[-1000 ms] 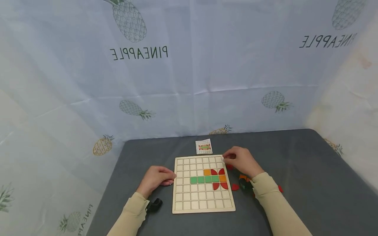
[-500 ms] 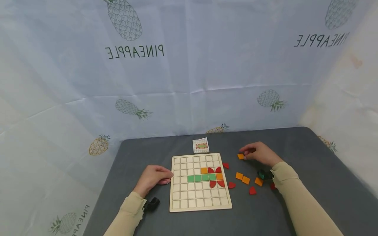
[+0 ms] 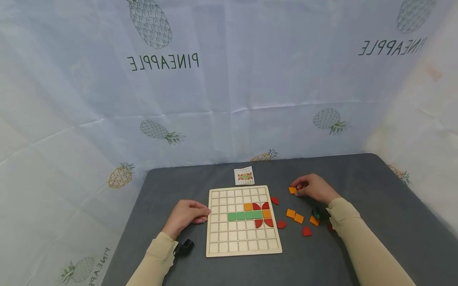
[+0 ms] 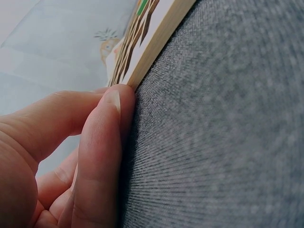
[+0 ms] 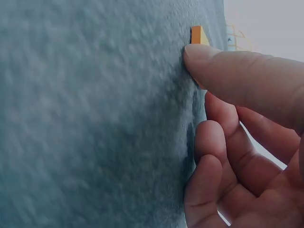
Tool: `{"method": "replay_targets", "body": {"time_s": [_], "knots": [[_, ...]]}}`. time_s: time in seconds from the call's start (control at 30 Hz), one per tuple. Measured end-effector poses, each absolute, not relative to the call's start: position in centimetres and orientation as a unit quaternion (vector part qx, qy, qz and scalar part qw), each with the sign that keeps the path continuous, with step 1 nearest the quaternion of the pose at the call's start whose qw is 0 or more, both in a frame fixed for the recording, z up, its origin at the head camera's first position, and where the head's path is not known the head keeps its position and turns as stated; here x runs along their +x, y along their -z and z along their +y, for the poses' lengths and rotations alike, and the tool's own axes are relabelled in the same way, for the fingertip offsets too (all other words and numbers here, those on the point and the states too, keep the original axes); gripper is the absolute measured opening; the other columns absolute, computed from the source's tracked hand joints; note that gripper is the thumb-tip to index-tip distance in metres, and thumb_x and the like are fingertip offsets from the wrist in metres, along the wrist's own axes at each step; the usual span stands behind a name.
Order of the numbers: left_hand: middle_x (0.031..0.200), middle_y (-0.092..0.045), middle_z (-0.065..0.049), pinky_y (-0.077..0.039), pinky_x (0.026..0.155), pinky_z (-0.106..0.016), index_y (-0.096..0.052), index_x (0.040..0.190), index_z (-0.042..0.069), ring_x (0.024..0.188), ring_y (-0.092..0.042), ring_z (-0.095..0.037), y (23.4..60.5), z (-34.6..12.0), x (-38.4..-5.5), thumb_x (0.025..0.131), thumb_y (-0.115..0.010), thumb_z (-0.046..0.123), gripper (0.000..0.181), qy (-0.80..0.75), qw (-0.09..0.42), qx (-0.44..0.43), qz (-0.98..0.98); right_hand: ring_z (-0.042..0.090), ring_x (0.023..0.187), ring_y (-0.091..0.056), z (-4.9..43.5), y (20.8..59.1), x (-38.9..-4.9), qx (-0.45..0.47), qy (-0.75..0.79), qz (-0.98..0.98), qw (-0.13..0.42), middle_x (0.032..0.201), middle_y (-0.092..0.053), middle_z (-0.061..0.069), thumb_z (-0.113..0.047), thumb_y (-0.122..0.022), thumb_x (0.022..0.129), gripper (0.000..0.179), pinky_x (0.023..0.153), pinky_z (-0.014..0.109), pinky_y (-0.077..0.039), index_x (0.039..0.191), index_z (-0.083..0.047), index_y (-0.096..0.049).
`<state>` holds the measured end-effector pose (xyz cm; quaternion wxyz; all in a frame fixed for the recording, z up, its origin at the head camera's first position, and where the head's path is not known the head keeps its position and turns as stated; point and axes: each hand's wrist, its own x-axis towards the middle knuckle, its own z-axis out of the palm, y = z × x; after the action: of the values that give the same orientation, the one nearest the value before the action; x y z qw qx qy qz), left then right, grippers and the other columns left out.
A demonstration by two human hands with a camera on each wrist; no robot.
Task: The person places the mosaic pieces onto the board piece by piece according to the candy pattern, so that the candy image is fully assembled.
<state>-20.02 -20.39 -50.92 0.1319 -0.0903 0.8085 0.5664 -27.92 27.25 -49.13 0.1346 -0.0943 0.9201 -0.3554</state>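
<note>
A pale wooden grid board (image 3: 232,236) lies on the dark table. My left hand (image 3: 186,214) holds its left edge between thumb and fingertips; the board's edge (image 4: 156,52) runs up from them in the left wrist view. Right of the board, my right hand (image 3: 316,188) pinches an orange square tile (image 3: 292,190) low over the table. In the right wrist view the thumb (image 5: 251,80) covers part of that orange tile (image 5: 195,35), other fingers curling below. On the board, a row of green squares (image 3: 240,215) meets orange squares (image 3: 266,213) and red quarter-round pieces (image 3: 268,223).
A small pattern card (image 3: 244,176) lies behind the board. Loose orange tiles (image 3: 298,218) and red pieces (image 3: 307,231) are scattered to the right, some beside the right wrist. A pineapple-print curtain (image 3: 229,87) hangs behind the table.
My right hand has moved from the board's upper right corner out to the right, onto an orange tile, uncovering the loose pieces. My left hand has stayed at the board's edge.
</note>
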Motion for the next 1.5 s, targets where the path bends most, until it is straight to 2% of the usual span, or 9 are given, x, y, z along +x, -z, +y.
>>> {"method": "replay_targets", "body": {"time_s": [0.33, 0.67, 0.8, 1.27, 1.5], "knots": [[0.093, -0.082, -0.009, -0.069, 0.073, -0.030, -0.083, 0.104, 0.003, 0.078, -0.081, -0.014, 51.0, -20.5, -20.1, 0.087, -0.092, 0.023, 0.028, -0.569, 0.128, -0.086, 0.808, 0.021, 0.088, -0.059, 23.3, 48.4, -26.7, -0.111, 0.356, 0.924, 0.085, 0.100, -0.070, 0.005, -0.018, -0.083, 0.097, 0.024, 0.076, 0.033, -0.052, 0.119, -0.009, -0.081], [0.092, -0.082, -0.008, -0.069, 0.073, -0.028, -0.084, 0.104, 0.004, 0.077, -0.080, -0.013, 51.3, -20.2, -20.3, 0.088, -0.091, 0.023, 0.025, -0.572, 0.129, -0.085, 0.805, 0.019, 0.086, -0.058, 15.4, 48.3, -25.0, -0.132, 0.400, 0.902, 0.089, 0.097, -0.067, 0.003, -0.016, -0.086, 0.093, 0.022, 0.073, 0.033, -0.055, 0.115, -0.012, -0.082], [0.091, -0.082, -0.007, -0.068, 0.072, -0.028, -0.084, 0.102, 0.005, 0.076, -0.079, -0.012, 51.3, -20.0, -20.3, 0.088, -0.091, 0.023, 0.024, -0.573, 0.129, -0.085, 0.805, 0.018, 0.085, -0.058, 13.2, 48.6, -24.1, -0.145, 0.402, 0.900, 0.089, 0.095, -0.066, 0.001, -0.013, -0.086, 0.093, 0.019, 0.076, 0.033, -0.054, 0.112, -0.013, -0.082], [0.092, -0.082, -0.008, -0.068, 0.072, -0.029, -0.084, 0.101, 0.005, 0.075, -0.079, -0.012, 51.2, -20.1, -20.3, 0.088, -0.091, 0.021, 0.022, -0.572, 0.129, -0.083, 0.806, 0.013, 0.083, -0.056, 10.3, 49.5, -23.1, -0.184, 0.373, 0.906, 0.079, 0.092, -0.065, -0.005, -0.010, -0.087, 0.091, 0.018, 0.076, 0.030, -0.052, 0.109, -0.015, -0.083], [0.091, -0.082, -0.008, -0.069, 0.072, -0.029, -0.084, 0.100, 0.006, 0.076, -0.080, -0.014, 51.1, -20.3, -20.3, 0.086, -0.093, 0.022, 0.023, -0.570, 0.127, -0.095, 0.806, 0.011, 0.082, -0.057, 9.6, 49.2, -23.0, -0.206, 0.360, 0.907, 0.077, 0.093, -0.067, -0.005, -0.013, -0.087, 0.092, 0.020, 0.075, 0.029, -0.054, 0.112, -0.014, -0.083]]}}
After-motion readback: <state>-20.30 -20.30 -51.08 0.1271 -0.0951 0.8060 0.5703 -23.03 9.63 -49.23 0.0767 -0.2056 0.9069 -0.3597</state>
